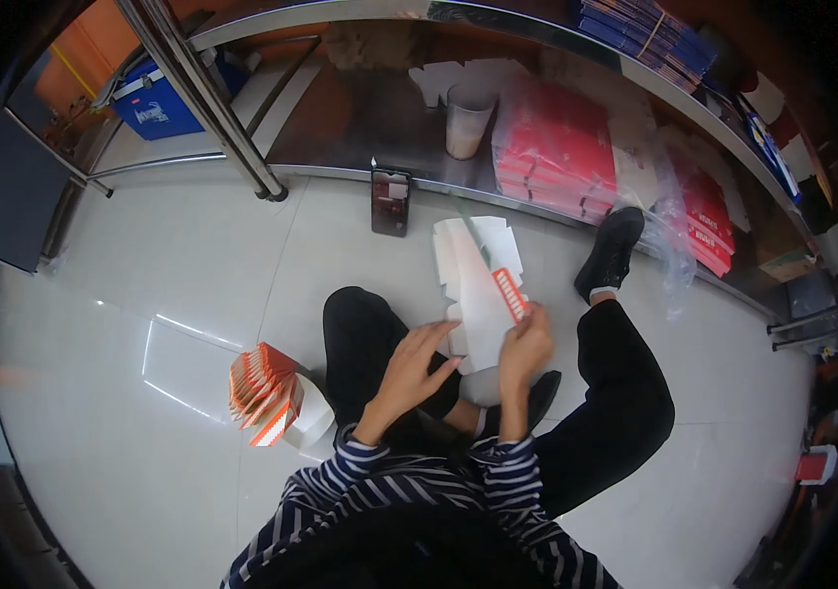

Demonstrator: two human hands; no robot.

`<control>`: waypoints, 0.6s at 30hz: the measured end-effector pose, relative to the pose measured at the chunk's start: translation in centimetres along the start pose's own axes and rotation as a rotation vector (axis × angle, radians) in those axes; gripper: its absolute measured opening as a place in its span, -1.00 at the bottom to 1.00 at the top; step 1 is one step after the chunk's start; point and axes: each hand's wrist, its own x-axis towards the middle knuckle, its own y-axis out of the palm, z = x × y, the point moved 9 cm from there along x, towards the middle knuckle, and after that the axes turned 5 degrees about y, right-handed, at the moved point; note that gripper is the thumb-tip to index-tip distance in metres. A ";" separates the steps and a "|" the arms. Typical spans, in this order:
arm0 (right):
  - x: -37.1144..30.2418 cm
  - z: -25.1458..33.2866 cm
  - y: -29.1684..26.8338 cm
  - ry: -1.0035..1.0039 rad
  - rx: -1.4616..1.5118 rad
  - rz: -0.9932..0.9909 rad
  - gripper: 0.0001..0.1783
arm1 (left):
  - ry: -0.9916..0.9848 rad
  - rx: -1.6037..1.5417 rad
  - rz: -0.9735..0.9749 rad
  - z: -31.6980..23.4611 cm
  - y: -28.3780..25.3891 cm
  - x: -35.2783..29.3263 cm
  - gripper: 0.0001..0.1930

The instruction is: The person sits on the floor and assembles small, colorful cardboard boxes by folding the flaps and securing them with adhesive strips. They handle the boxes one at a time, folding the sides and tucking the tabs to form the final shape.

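Observation:
I sit on a pale tiled floor in black trousers and a striped top. Both hands hold a flat white cardboard box blank (476, 285) with an orange-and-white flap at its right edge. My left hand (417, 361) presses on the blank's lower left side with its fingers spread. My right hand (525, 339) pinches the blank near the orange flap. The blank's upper part lies over the floor between my knees.
A fanned stack of folded orange-and-white boxes (270, 393) stands on the floor at my left. A low metal shelf (360, 128) ahead carries a phone (390, 201) leaning on its edge, a cup (466, 120) and wrapped red packs (556, 152). A blue crate (159, 103) sits far left.

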 end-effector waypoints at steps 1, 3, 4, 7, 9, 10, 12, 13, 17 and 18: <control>0.9 1.4 -3.0 0.014 0.004 -0.021 -0.82 | 0.080 0.025 -0.038 -1.3 -0.1 1.3 -0.47; 2.3 4.1 -8.6 -0.009 -0.043 -0.002 -0.81 | 0.232 0.120 -0.059 -4.3 -0.1 4.0 -0.38; 2.8 5.2 -11.1 -0.040 -0.103 0.034 -0.80 | 0.306 0.181 -0.037 -6.1 0.1 5.2 -0.32; 2.6 9.4 -17.7 -0.296 -0.049 0.041 -0.83 | 0.577 0.296 -0.112 -12.5 -0.7 8.3 -0.21; 2.2 11.8 -20.7 -0.504 -0.034 0.000 -0.81 | 0.699 0.283 -0.151 -14.9 -1.0 10.5 -0.22; 2.2 12.8 -21.7 -0.575 -0.027 -0.019 -0.76 | 0.738 0.221 -0.164 -15.4 -1.5 11.6 -0.21; 2.7 14.6 -24.2 -0.547 0.132 -0.060 -0.62 | 0.932 0.258 -0.328 -16.9 -4.0 13.7 -0.27; 2.6 16.0 -25.4 -0.684 0.237 -0.077 -0.57 | 0.976 0.317 -0.405 -17.8 -5.8 14.3 -0.36; 5.0 15.8 -29.3 -0.840 0.363 -0.211 -0.55 | 1.003 -0.027 -0.278 -22.5 -13.5 16.7 -0.48; 5.3 16.1 -29.5 -0.860 0.444 -0.223 -0.56 | 1.038 -0.110 -0.246 -22.9 -15.0 16.2 -0.44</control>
